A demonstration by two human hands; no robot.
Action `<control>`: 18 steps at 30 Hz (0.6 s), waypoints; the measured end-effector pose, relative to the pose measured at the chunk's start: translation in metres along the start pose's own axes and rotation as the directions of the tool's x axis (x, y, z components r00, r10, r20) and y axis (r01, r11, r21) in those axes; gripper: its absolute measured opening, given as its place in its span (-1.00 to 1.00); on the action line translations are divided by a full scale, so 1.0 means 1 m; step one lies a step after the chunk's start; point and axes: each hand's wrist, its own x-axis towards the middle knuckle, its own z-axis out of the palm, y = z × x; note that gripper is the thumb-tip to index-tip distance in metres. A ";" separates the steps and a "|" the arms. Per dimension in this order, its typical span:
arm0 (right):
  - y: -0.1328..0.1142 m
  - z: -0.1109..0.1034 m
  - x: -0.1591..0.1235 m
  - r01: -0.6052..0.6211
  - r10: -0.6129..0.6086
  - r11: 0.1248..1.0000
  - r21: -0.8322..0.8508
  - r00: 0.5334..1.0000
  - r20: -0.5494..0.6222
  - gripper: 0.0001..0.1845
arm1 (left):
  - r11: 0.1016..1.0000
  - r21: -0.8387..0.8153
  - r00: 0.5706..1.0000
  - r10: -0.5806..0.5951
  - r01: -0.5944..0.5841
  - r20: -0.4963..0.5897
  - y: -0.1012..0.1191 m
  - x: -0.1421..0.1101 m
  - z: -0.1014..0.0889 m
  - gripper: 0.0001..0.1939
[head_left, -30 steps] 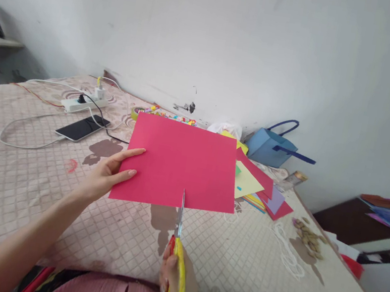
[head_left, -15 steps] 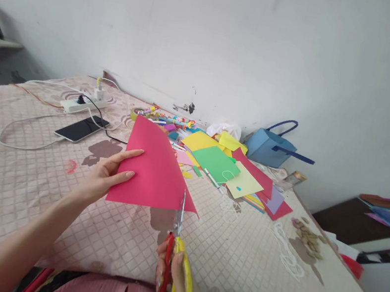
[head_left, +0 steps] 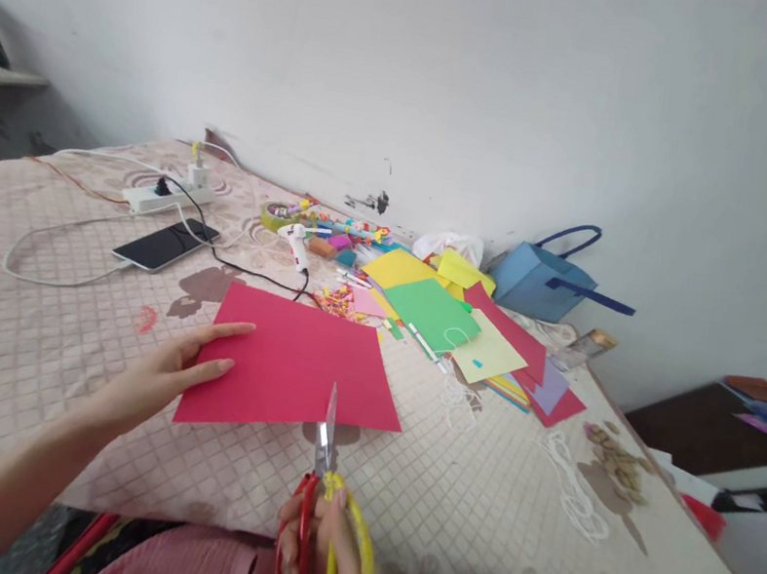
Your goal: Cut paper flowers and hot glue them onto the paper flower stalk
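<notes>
A sheet of red paper (head_left: 302,352) lies low over the near part of the table. My left hand (head_left: 183,370) grips its left side, thumb and index finger on top; the other fingers are partly hidden. In my right hand (head_left: 324,544) is a pair of scissors (head_left: 323,450) with one red and one yellow handle, my fingers through the loops. The scissors point away from me, one blade tip over the paper's near edge, the blades slightly apart. Whether they have cut into the sheet I cannot tell.
Behind the paper lie a white glue gun (head_left: 297,247) and coloured sheets (head_left: 430,315). A phone (head_left: 166,244) and a power strip (head_left: 169,198) with cables are at left. At right are a blue bag (head_left: 539,283), a glass jar (head_left: 586,350), white string (head_left: 574,489) and a brownish pile (head_left: 619,464).
The red paper has come down flatter and toward the left, uncovering the glue gun. My left hand moved left and down with it; the scissors shifted slightly left and down.
</notes>
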 end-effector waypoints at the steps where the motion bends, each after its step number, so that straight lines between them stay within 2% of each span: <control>1: 0.000 0.001 0.000 -0.017 0.017 1.000 0.004 1.000 -0.007 -0.19 | 0.999 0.031 1.000 -0.009 0.009 -0.004 -0.002 -0.002 -0.002 -0.47; 5: -0.003 0.007 -0.004 -0.045 0.046 0.999 0.022 0.997 -0.069 -0.20 | 0.995 0.082 0.999 -0.052 0.051 0.001 -0.005 -0.005 -0.005 -0.43; 13: -0.007 0.011 -0.009 -0.088 0.088 0.996 -0.001 0.995 -0.057 -0.23 | 0.978 -0.095 0.982 -0.183 0.188 0.055 0.009 -0.009 -0.006 -0.33; 18: -0.004 0.016 -0.006 -0.055 0.049 0.997 -0.052 0.991 -0.124 -0.21 | 0.982 -0.113 0.987 -0.142 0.149 0.068 0.012 -0.012 -0.006 -0.34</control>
